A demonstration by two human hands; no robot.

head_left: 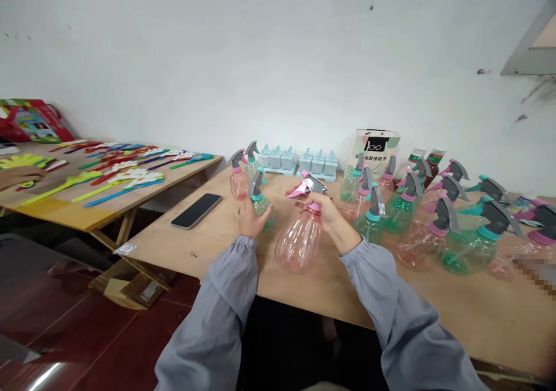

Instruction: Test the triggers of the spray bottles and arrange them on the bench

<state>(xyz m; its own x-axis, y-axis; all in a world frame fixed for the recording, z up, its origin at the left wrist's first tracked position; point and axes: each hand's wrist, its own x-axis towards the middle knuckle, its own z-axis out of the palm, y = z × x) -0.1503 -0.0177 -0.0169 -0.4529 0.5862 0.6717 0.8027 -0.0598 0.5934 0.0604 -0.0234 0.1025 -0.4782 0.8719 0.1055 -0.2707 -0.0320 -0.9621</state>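
My left hand [251, 218] is wrapped round a small green spray bottle [263, 207] with a teal collar and grey trigger head. Just right of it, my right hand [326, 207] grips a large clear pink spray bottle [297, 241] by its neck, below the pink and grey trigger head. This pink bottle is slightly tilted, and some fingers are hidden behind it. Behind my left hand stand a small pink spray bottle [238, 182] and another green one [251, 164]. Several more pink and green spray bottles [420, 246] crowd the table to the right of my right hand.
A black phone [197, 211] lies on the wooden table [174, 246] at left. Pale blue ice-pop moulds [318, 165] and a printed paper bag [369, 150] stand by the wall. On the left table [82, 217] lie colourful hand-shaped clappers [125, 182], near another person's hand [21, 176].
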